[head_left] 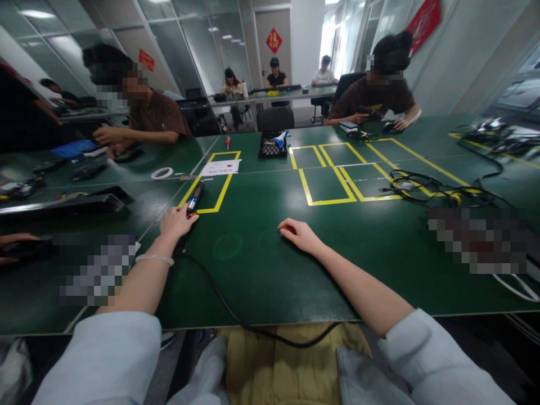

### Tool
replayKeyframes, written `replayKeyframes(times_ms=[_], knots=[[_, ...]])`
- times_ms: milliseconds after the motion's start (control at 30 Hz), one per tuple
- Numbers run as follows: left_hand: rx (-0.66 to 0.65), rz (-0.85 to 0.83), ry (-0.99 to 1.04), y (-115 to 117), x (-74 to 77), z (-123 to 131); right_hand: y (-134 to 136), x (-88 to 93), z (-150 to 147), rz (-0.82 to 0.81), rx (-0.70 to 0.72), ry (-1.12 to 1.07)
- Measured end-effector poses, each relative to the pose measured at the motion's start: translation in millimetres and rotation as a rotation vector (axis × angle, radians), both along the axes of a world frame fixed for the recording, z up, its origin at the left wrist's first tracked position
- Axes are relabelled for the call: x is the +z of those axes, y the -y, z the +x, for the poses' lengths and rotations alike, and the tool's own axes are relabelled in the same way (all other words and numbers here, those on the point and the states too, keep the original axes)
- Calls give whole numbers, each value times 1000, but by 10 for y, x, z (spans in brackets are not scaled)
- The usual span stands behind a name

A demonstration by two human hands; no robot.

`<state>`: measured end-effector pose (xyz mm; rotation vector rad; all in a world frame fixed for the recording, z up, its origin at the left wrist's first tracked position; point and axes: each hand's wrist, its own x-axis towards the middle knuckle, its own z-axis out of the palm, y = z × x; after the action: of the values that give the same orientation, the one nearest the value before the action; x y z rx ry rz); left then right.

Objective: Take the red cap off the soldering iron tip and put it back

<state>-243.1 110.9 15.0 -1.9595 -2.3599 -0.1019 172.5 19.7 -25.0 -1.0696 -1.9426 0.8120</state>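
My left hand [176,222] reaches forward on the green table [270,270] and its fingers close on the near end of a black and blue corded tool [195,197] lying across a yellow taped line. The tool's black cable [228,306] runs back towards me and off the table edge. My right hand [297,232] rests on the table surface to the right, fingers loosely curled, holding nothing. A white sheet of paper [220,167] lies inside the yellow taped rectangle beyond the tool.
A black parts tray [272,145] sits at the far middle. A roll of white tape [162,173] lies left. Tangled black cables [426,188] cover the right side. Two people sit at the far left and far right; others sit at a back table.
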Motion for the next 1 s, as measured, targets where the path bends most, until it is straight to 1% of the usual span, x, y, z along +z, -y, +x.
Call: replayKeyframes(times_ms=[67, 200, 300, 400, 467, 533, 600, 633, 733, 800, 867, 900, 1000], knots=[[0, 44, -21, 1, -3, -5, -3, -2, -2, 2, 3, 5], [-24, 165, -89, 70, -31, 71, 2, 12, -5, 7, 0, 9], [2, 150, -85, 95, -40, 126, 9, 23, -6, 4, 2, 11], [50, 129, -64, 84, 2, 198, 9, 23, -5, 3, 5, 18], [44, 158, -43, 88, 60, 315, 5, 20, -4, 3, 6, 19], [-4, 196, 12, 127, 125, 523, 1, 15, -5, 2, 10, 17], [-97, 198, 135, 206, 177, 824, -1, 10, -5, -4, 14, 12], [-163, 177, 225, 260, 191, 998, -1, 8, -5, -8, 15, 8], [-462, 22, 603, 450, 173, 1534, 4, 7, -4, -27, 26, -32], [-600, -103, 863, 577, 111, 1833, 10, 12, -5, -48, 59, -68], [-668, -213, 1077, 681, 23, 2041, 16, 20, -9, -65, 103, -88], [-687, -264, 1152, 721, -26, 2108, 19, 25, -13, -69, 124, -91], [-714, -369, 1254, 784, -156, 2186, 28, 35, -30, -57, 162, -89]])
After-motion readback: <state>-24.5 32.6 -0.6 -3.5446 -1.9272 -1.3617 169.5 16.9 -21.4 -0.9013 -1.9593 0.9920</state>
